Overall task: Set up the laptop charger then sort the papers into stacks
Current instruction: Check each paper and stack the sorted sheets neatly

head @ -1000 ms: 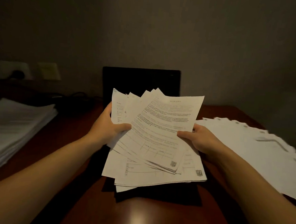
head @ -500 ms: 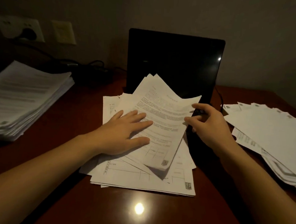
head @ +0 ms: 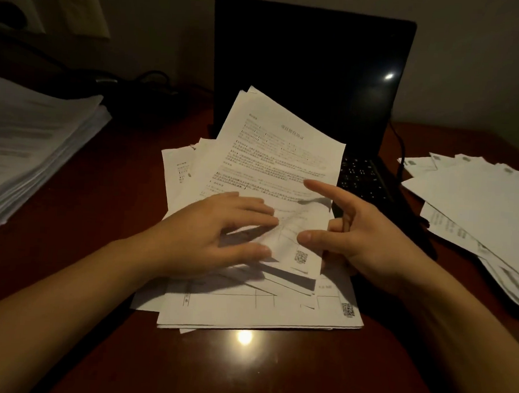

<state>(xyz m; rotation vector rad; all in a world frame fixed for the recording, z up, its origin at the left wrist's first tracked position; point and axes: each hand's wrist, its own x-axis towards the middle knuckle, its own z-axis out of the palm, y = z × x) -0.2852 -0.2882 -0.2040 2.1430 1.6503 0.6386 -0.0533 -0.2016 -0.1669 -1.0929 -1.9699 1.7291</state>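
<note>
**Top sheet [head: 284, 155] lying before the laptop [head: 313, 64]**

Sheet recorded atop the loose pile [head: 246, 310], long axis angled toward the screen. Left hand [head: 208, 235] laid flat on it, fingers straight. Right hand [head: 364, 232] set at its right edge, thumb on top; a closed pinch cannot be confirmed. Squared stack [head: 29, 142] left of laptop, fanned stack [head: 477, 207] right, nearer the right hand.
</note>
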